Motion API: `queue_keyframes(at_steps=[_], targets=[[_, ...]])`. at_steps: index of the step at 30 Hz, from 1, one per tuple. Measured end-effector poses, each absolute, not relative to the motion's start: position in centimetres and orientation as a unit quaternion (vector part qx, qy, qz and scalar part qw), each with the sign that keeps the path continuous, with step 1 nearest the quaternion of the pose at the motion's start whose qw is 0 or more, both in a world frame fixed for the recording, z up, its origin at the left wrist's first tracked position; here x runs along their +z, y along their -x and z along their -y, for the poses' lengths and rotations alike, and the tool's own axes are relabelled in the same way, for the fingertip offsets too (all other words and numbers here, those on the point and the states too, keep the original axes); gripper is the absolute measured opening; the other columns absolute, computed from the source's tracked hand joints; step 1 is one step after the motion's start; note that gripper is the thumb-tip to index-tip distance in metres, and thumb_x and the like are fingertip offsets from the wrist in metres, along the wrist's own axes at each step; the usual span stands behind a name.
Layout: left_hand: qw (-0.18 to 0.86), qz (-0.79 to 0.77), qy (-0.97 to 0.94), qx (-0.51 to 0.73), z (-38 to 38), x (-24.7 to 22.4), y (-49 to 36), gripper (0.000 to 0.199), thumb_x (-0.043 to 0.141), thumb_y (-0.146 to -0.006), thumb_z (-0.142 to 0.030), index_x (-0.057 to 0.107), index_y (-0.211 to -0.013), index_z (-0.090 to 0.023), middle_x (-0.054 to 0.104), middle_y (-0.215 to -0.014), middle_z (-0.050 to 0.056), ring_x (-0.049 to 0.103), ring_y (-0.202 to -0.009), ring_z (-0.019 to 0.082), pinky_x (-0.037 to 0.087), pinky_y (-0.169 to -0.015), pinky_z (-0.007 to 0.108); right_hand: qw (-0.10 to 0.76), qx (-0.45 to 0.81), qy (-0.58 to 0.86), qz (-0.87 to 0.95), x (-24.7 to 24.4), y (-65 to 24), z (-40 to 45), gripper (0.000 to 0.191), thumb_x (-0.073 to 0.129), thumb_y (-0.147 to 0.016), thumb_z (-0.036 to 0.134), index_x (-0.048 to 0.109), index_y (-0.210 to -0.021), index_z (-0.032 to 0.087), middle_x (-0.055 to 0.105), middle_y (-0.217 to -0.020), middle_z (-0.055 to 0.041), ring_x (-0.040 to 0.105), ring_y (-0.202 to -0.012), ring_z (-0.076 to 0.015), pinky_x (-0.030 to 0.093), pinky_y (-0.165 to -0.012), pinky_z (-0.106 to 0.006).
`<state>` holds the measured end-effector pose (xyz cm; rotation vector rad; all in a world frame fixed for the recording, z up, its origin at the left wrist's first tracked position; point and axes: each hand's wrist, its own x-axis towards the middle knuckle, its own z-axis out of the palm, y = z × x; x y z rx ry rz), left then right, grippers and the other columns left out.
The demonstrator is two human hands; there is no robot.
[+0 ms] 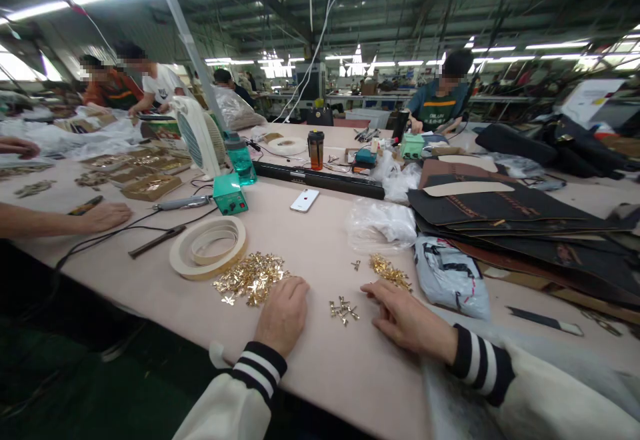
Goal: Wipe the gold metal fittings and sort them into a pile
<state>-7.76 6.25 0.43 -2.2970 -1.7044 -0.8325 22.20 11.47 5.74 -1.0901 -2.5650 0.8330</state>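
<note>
Beside the right edge of a large heap of small shiny gold metal fittings (pixel 253 275) rests my left hand (pixel 283 315). Its fingers are bunched and curled toward the table, and whatever they may hold is hidden beneath them. My right hand (pixel 407 317) hovers low over the table with the index finger stretched out and the thumb apart; nothing shows between them. Just beyond it lies a smaller gold pile (pixel 391 272). Between my hands is a loose cluster of several gold pieces (pixel 343 310), and a few more pieces (pixel 355 265) lie farther back.
Tape rolls (pixel 209 248), a green control box (pixel 230 195) and a phone (pixel 305 201) lie ahead. To the right are a plastic-wrapped bundle (pixel 451 277), stacked dark leather panels (pixel 520 213) and a flat dark tool (pixel 545 320). A co-worker's hand (pixel 103 216) rests at left.
</note>
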Motion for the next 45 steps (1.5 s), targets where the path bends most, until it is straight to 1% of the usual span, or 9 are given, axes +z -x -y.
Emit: queue_keyframes(at_steps=[6, 11, 18, 23, 27, 31, 35, 41, 45], targets=[[0.081, 0.573, 0.767, -0.278, -6.4, 0.4, 7.7, 0.026, 0.052, -0.092, -0.004, 0.061, -0.113, -0.018, 0.066, -0.114, 0.01, 0.058, -0.111, 0.028, 0.052, -0.1, 0.05, 0.167, 0.227, 0.37, 0.885, 6.3, -22.1, -13.1, 0.038, 0.057, -0.091, 0.016, 0.056, -0.128, 0.023, 0.063, -0.12, -0.0084, 0.063, -0.107, -0.0232, 0.051, -0.098, -0.041], [0.076, 0.571, 0.769, -0.279, -6.4, 0.4, 7.8, 0.026, 0.05, -0.093, -0.004, 0.06, -0.113, -0.018, 0.065, -0.113, 0.01, 0.058, -0.11, 0.028, 0.052, -0.1, 0.05, 0.14, 0.158, 0.369, 0.905, 5.6, -20.0, -16.7, 0.046, 0.057, -0.093, 0.017, 0.053, -0.139, 0.016, 0.058, -0.137, -0.0166, 0.055, -0.128, -0.0284, 0.043, -0.112, -0.046], [0.076, 0.572, 0.766, -0.284, -6.4, 0.6, 7.9, 0.028, 0.05, -0.091, -0.003, 0.061, -0.111, -0.019, 0.066, -0.111, 0.009, 0.059, -0.109, 0.027, 0.053, -0.1, 0.05, 0.097, 0.187, 0.316, 0.925, 5.0, -17.3, -17.9, 0.024, 0.05, -0.097, 0.011, 0.072, -0.095, 0.017, 0.069, -0.105, -0.0107, 0.067, -0.094, -0.0203, 0.051, -0.09, -0.034], [0.071, 0.576, 0.763, -0.285, -6.4, 0.5, 7.7, 0.026, 0.049, -0.092, -0.004, 0.061, -0.11, -0.019, 0.066, -0.11, 0.009, 0.06, -0.108, 0.027, 0.053, -0.099, 0.051, 0.091, 0.238, 0.243, 0.936, 6.1, -17.3, -15.6, 0.027, 0.054, -0.096, 0.01, 0.07, -0.112, 0.022, 0.07, -0.111, -0.0045, 0.067, -0.099, -0.016, 0.052, -0.092, -0.027], [0.074, 0.571, 0.761, -0.297, -6.3, 0.7, 7.9, 0.026, 0.048, -0.097, -0.01, 0.06, -0.117, -0.019, 0.067, -0.115, 0.01, 0.06, -0.112, 0.028, 0.052, -0.102, 0.051, 0.128, 0.241, 0.271, 0.923, 6.9, -18.8, -14.2, 0.046, 0.05, -0.092, 0.007, 0.056, -0.136, 0.021, 0.063, -0.128, -0.01, 0.064, -0.109, -0.0193, 0.05, -0.1, -0.034], [0.055, 0.537, 0.791, -0.289, -5.8, 1.4, 7.1, 0.035, 0.056, -0.099, -0.025, 0.054, -0.133, -0.018, 0.063, -0.131, 0.013, 0.058, -0.123, 0.029, 0.049, -0.109, 0.052, 0.102, 0.224, 0.337, 0.909, 8.2, -21.0, -12.1, 0.033, 0.05, -0.092, 0.011, 0.06, -0.122, 0.019, 0.068, -0.111, -0.0088, 0.065, -0.098, -0.0208, 0.051, -0.091, -0.036], [0.002, 0.47, 0.848, -0.246, -5.9, 1.9, 3.8, 0.059, 0.066, -0.094, -0.036, 0.045, -0.146, -0.019, 0.051, -0.151, 0.013, 0.048, -0.138, 0.031, 0.044, -0.116, 0.053, -0.039, 0.259, 0.324, 0.909, 9.5, -21.9, -9.0, 0.02, 0.06, -0.084, 0.016, 0.065, -0.103, 0.021, 0.07, -0.101, -0.0068, 0.067, -0.088, -0.022, 0.049, -0.076, -0.032], [0.021, 0.498, 0.835, -0.232, -8.6, 1.6, 1.5, 0.009, 0.06, -0.097, -0.023, 0.066, -0.104, -0.023, 0.07, -0.115, 0.006, 0.051, -0.136, 0.031, 0.041, -0.116, 0.056, -0.08, 0.3, 0.292, 0.905, 9.1, -22.3, -6.9, 0.03, 0.068, -0.078, 0.023, 0.065, -0.107, 0.021, 0.07, -0.107, -0.0075, 0.067, -0.089, -0.0241, 0.046, -0.072, -0.032], [0.137, 0.554, 0.787, -0.233, -9.9, 1.3, 6.6, 0.014, 0.055, -0.098, -0.016, 0.068, -0.097, -0.022, 0.071, -0.105, 0.008, 0.057, -0.127, 0.032, 0.047, -0.109, 0.057, -0.05, 0.332, 0.305, 0.891, 9.2, -23.8, -7.8, 0.026, 0.068, -0.08, 0.022, 0.065, -0.106, 0.023, 0.068, -0.107, -0.0056, 0.065, -0.089, -0.0216, 0.047, -0.074, -0.031]])
